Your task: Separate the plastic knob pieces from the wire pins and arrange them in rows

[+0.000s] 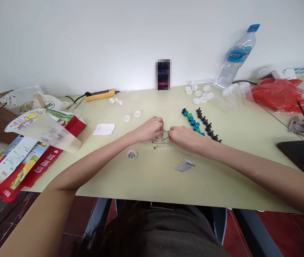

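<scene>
My left hand (152, 128) is closed in a pinch, low over a loose scatter of thin metal pieces (162, 145) with small dark ends. Whatever lies between its fingertips is hidden. Facing it, my right hand (181, 136) is also pinched, its fingertips beside the same pieces; what they grip is too small to name. Nearer me lies a neat bundle of thin silver rods (184, 165), apparently bent. A white cap (132, 154) holding several tiny dark parts sits left of the scatter. Beyond my right hand run a row of blue and green knobby pieces (193, 122) and a row of black ones (207, 125).
White caps (202, 94) and clear tubes (229, 94) lie at the back right, near a leaning water bottle (238, 53). A phone (163, 75) stands against the wall. On the left are a plastic cup (52, 132), red packaging (41, 166) and a power strip (100, 95).
</scene>
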`<state>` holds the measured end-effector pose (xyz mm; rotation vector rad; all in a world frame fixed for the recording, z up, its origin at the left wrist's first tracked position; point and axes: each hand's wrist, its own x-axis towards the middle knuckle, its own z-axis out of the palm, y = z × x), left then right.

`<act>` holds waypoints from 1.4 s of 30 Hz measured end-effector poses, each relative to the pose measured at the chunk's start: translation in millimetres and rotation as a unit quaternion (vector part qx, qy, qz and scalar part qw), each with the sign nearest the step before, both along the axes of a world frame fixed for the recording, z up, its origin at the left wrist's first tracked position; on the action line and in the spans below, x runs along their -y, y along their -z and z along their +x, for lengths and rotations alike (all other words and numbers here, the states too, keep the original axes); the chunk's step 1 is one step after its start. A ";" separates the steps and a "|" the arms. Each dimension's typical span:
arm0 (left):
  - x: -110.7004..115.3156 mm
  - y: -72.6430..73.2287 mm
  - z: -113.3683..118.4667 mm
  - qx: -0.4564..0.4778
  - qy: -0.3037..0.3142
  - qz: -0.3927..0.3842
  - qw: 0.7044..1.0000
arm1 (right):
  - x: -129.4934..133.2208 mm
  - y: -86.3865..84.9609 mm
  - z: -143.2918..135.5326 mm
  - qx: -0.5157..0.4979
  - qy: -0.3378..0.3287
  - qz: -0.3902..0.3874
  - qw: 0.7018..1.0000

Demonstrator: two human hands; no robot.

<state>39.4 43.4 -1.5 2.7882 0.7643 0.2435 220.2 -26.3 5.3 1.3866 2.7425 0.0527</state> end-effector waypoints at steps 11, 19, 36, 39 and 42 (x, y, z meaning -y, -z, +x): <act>35.7 -17.5 -14.7 0.208 -0.091 -0.203 0.953 | 39.6 -28.2 30.8 -0.356 0.139 -0.237 0.893; 75.7 -17.3 -7.0 0.311 -0.079 -0.378 0.868 | 60.6 -13.2 11.9 -0.450 0.103 -0.198 0.865; 74.3 2.8 16.8 0.047 -0.030 -0.178 0.982 | 53.4 -5.6 34.3 -0.283 0.032 -0.059 0.957; 73.0 -8.2 -2.7 0.054 -0.083 -0.141 0.985 | 55.9 -4.9 35.1 -0.253 -0.015 -0.073 0.965; 61.8 -17.7 -31.2 0.095 -0.170 -0.056 0.979 | 60.5 -3.2 33.8 -0.215 -0.068 -0.109 0.968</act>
